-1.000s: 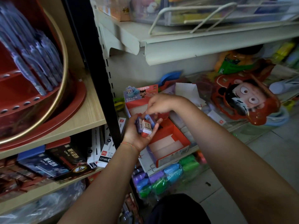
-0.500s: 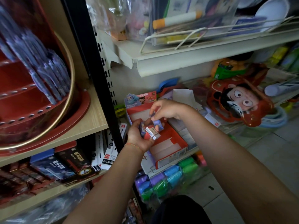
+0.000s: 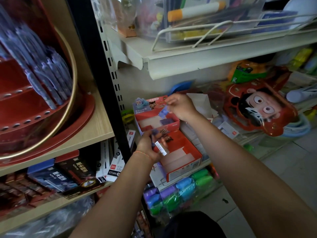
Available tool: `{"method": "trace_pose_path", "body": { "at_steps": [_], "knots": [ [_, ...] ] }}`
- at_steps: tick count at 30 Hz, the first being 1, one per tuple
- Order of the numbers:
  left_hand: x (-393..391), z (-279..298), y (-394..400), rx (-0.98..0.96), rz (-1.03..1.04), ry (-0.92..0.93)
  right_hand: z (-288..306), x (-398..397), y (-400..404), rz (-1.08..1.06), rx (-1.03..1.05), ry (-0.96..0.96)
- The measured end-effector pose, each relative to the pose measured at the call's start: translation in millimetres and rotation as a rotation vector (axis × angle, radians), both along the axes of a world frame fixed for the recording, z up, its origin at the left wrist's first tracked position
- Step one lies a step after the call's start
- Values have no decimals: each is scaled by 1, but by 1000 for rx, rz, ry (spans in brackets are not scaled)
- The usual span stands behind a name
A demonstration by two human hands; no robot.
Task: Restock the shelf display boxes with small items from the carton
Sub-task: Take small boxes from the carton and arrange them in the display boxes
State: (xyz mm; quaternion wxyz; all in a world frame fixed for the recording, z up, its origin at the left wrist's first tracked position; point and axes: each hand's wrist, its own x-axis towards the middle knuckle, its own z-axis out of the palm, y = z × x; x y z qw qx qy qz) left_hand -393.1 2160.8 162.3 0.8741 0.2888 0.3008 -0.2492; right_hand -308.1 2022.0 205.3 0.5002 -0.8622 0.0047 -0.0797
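- "GT165" with a red "deli" logo above it stands on a white pack (image 3: pixel 114 169), on the lower shelf just left of the black upright post (image 3: pixel 101 79)
- The same code, turned sideways, shows on a white pack (image 3: pixel 130 138) just right of that post, too blurred to be sure
- Chinese print on the dark boxes (image 3: pixel 75 170) left of the post is too blurred to read

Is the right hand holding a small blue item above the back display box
Yes, the right hand pinches a small blue item just above the back display box.
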Motion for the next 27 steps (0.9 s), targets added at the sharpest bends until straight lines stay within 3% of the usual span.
{"method": "trace_pose_path", "body": {
  "at_steps": [4,10,18,22,27],
  "knots": [
    [5,-5,4,-37,4,-5,-8,26,26,90,-211,4],
    [15,-8,9,-36,-13,-22,-12,40,41,323,-655,203],
    [17,-11,8,-74,14,-14,-29,34,50,265,-866,279],
    [17,-12,7,-83,24,-8,-36,33,49,308,-827,335],
    [16,-8,7,-102,53,26,-27,32,47,377,-1015,362]
  ]
}}
